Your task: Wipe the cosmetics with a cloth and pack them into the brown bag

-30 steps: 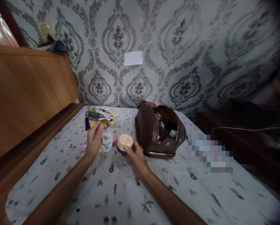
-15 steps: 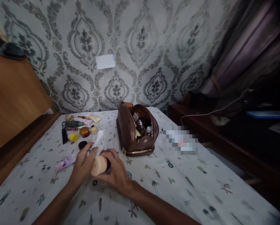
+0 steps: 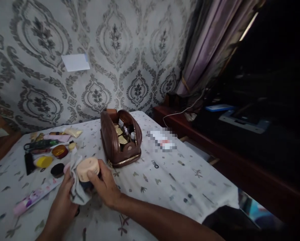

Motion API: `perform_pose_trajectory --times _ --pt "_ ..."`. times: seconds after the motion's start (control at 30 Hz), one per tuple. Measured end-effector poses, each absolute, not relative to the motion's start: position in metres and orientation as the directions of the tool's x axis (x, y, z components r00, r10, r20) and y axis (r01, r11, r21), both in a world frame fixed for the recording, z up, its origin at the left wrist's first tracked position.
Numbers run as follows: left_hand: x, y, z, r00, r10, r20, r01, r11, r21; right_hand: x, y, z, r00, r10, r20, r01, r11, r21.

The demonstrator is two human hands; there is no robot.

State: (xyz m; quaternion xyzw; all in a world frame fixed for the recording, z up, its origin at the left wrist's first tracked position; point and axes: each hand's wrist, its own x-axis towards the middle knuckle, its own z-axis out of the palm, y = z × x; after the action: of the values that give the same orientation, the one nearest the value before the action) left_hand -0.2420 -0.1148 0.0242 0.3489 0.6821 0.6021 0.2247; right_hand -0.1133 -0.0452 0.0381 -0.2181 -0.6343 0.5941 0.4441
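Wallpaper (image 3: 114, 36) is rising behind; left fingers (image 3: 67, 182) are clutching cloth (image 3: 78, 195), right fingers (image 3: 97, 179) gripping a jar (image 3: 86, 167), probably stiff, best held by its sides.

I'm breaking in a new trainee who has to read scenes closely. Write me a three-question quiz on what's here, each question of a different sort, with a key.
1. Which hand holds the pale cloth?

2. True or false: the brown bag stands open, with things visible inside.

3. What is the right hand gripping?
A) the yellow tub
B) the peach container
C) the pink tube

Key:
1. The left hand.
2. True.
3. B.
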Motion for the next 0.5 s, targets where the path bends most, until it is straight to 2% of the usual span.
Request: perform_pose_trajectory --times 0.1,0.17,0.3,0.4,0.5 --pt "-0.24 -0.12 0.025 -0.602 0.791 0.111 0.279 0.078 0.957 -0.117 -0.048 0.033 -0.555 0.811 0.183 -0.185 0.094 -0.978" --pt "-0.236 -0.122 0.03 -0.564 0.806 0.179 0.378 0.059 0.924 -0.119 -0.049 0.032 -0.589 0.794 0.148 -0.176 0.053 -0.983" --pt "-0.234 -0.123 0.04 -0.54 0.788 0.297 0.531 0.045 0.846 -0.122 -0.048 0.031 -0.738 0.675 0.03 -0.189 -0.164 -0.968" --pt "-0.237 -0.121 0.045 -0.581 0.77 0.263 0.484 0.067 0.872 -0.126 -0.044 0.025 -0.827 0.558 -0.073 -0.146 -0.338 -0.93" --pt "-0.239 -0.119 0.048 -0.604 0.782 0.151 0.325 0.069 0.943 -0.13 -0.045 0.019 -0.86 0.497 -0.117 -0.142 -0.452 -0.881"
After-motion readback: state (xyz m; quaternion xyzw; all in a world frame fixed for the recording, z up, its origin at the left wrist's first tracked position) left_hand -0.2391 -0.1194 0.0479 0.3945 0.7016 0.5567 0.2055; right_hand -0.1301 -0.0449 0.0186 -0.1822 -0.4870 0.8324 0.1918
